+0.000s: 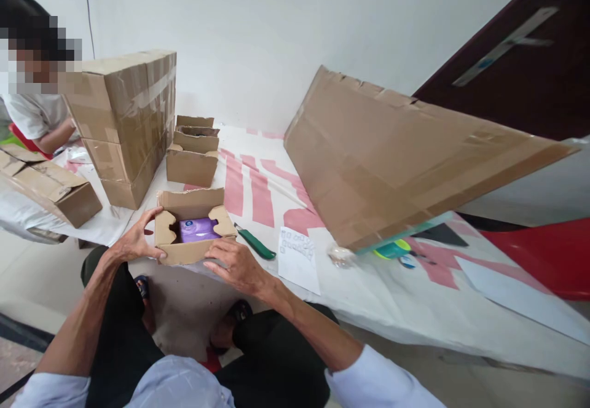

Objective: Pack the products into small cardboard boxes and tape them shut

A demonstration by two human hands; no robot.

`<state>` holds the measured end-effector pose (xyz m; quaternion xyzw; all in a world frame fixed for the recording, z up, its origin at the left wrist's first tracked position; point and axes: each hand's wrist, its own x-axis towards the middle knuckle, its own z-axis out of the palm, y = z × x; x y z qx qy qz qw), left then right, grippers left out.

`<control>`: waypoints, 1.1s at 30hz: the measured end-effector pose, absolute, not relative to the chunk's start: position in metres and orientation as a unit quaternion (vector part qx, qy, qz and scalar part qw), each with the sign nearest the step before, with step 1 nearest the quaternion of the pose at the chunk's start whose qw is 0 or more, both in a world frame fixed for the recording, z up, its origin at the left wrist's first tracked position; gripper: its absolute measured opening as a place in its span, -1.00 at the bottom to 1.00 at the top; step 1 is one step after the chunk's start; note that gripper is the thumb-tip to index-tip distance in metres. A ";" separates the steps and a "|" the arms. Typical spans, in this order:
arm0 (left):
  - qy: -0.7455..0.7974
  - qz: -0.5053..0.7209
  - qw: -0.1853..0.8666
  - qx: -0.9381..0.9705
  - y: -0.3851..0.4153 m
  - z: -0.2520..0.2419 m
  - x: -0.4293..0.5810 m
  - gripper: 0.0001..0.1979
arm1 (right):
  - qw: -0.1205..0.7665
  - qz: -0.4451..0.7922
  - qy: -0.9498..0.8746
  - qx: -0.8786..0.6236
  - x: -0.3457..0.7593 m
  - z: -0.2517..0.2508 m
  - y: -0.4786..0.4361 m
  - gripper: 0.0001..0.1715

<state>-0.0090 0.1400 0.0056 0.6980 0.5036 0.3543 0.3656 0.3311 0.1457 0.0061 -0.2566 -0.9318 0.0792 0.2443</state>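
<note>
A small open cardboard box (190,253) sits at the near edge of the white table cover, with a purple packet (198,230) inside it. My left hand (134,242) grips the box's left side, thumb on the front and fingers curled over the rim. My right hand (236,265) lies with fingers stretched flat along the box's front right corner, holding nothing. The box's side flaps are folded inward and the back flap stands up.
A green-handled cutter (255,244) and a printed paper slip (298,258) lie right of the box. A large flat cardboard sheet (391,156) leans at right. Taped cartons (126,119) are stacked at left, another open small box (192,156) behind. A person sits at far left.
</note>
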 end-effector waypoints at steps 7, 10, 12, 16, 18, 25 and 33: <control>0.473 0.353 0.438 0.678 0.127 0.015 -0.011 0.36 | 0.162 0.068 -0.942 -0.287 0.317 0.045 0.185 -0.85; 0.469 0.359 0.444 0.674 0.125 0.010 -0.010 0.40 | 0.060 0.029 -0.946 -0.318 0.302 0.041 0.205 -0.72; 0.463 0.363 0.442 0.677 0.125 0.007 -0.009 0.40 | -0.005 0.019 -0.942 -0.335 0.291 0.038 0.214 -0.71; 0.457 0.362 0.426 0.692 0.125 0.008 -0.008 0.35 | -0.074 0.037 -0.936 -0.343 0.276 0.038 0.220 -0.79; 0.457 0.357 0.422 0.697 0.124 0.010 -0.006 0.34 | -0.067 0.046 -0.935 -0.344 0.273 0.039 0.219 -0.81; 0.489 0.351 0.421 0.679 0.118 0.015 0.004 0.42 | -0.157 -0.009 -0.931 -0.330 0.270 0.056 0.209 -0.77; 0.500 0.333 0.392 0.697 0.119 0.015 0.001 0.42 | -0.181 0.000 -0.939 -0.292 0.262 0.062 0.208 -0.73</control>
